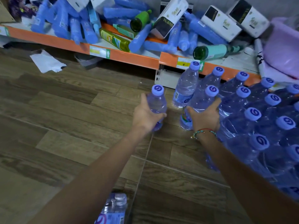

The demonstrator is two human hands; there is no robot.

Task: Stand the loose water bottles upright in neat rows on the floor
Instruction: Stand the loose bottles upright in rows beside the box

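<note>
My left hand (145, 114) grips a clear water bottle (156, 101) with a pale blue cap, held upright just above the wooden floor (72, 126). My right hand (205, 115) is wrapped around a second water bottle (202, 101) that stands at the left edge of the rows. Several capped bottles (262, 120) stand upright in rows to the right, running toward the shelf. One more upright bottle (186, 84) stands behind my hands, near the shelf edge. A bottle (113, 209) lies on the floor at the bottom, partly hidden by my left forearm.
A low orange-edged shelf (129, 57) runs across the back, heaped with blue tubes, green bottles and white boxes (168, 18). A crumpled white paper (47, 62) lies on the floor at left. A purple plastic tub (284, 46) sits at far right.
</note>
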